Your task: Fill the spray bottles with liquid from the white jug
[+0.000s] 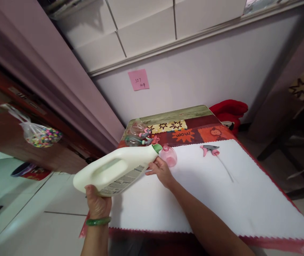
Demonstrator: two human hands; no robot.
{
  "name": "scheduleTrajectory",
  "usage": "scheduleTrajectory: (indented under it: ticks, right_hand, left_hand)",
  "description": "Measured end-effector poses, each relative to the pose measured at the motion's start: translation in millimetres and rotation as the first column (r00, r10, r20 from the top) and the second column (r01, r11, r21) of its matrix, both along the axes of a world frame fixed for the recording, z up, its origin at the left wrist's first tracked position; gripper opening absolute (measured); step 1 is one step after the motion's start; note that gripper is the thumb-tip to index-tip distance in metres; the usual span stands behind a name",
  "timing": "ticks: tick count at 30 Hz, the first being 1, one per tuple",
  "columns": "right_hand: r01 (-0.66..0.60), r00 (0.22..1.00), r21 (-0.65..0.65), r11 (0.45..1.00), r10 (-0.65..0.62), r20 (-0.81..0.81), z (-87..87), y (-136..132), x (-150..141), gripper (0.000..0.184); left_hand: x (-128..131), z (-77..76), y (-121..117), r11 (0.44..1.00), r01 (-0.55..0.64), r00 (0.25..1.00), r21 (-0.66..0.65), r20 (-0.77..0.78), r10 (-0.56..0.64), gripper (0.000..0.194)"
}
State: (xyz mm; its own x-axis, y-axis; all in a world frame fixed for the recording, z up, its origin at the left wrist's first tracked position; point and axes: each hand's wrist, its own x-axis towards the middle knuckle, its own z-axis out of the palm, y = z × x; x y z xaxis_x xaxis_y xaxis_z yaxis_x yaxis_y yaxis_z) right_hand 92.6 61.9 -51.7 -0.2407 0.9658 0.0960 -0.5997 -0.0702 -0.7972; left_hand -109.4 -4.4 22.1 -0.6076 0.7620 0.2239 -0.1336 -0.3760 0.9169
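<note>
A large pale detergent bottle (120, 170) is tilted over the table, its neck with a green spout pointing right. My left hand (97, 203) grips its base end from below, with a green bangle on the wrist. Near the neck, my right hand (160, 171) holds the bottle from the side, its fingers partly hidden. The green spout (157, 148) is close to the mouth of a small pink spray bottle (170, 157) standing without its top. To the right lies a pink and grey trigger sprayer (210, 149) with its thin tube stretched over the white sheet.
Two clear spray bottles (134, 139) with trigger heads lie at the table's back left corner. A white sheet (221, 206) covers much of the patterned tablecloth. A bag of coloured beads (43, 136) hangs at left. A pink note (139, 80) is on the wall.
</note>
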Motion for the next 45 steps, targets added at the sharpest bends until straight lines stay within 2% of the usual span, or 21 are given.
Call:
scheduleTrajectory:
  ticks: [9,24,45]
  right_hand:
    - [0.010,1.000,-0.010,1.000,-0.010,-0.018,3.2,0.0,5.2,0.050]
    - [0.005,0.998,-0.020,1.000,-0.006,-0.067,-2.3,1.1,2.5,0.053]
    - [0.013,0.994,-0.029,0.999,-0.016,-0.106,-7.5,2.2,-1.4,0.049]
  left_hand:
    - [1.5,4.6,5.7,0.998,-0.019,1.000,0.052,-0.017,0.020,0.064]
    - [-1.3,9.6,7.1,0.997,-0.017,1.000,0.077,-0.013,0.018,0.062]
    - [-8.5,14.2,13.0,0.999,-0.043,0.997,0.034,-0.068,0.045,0.055]
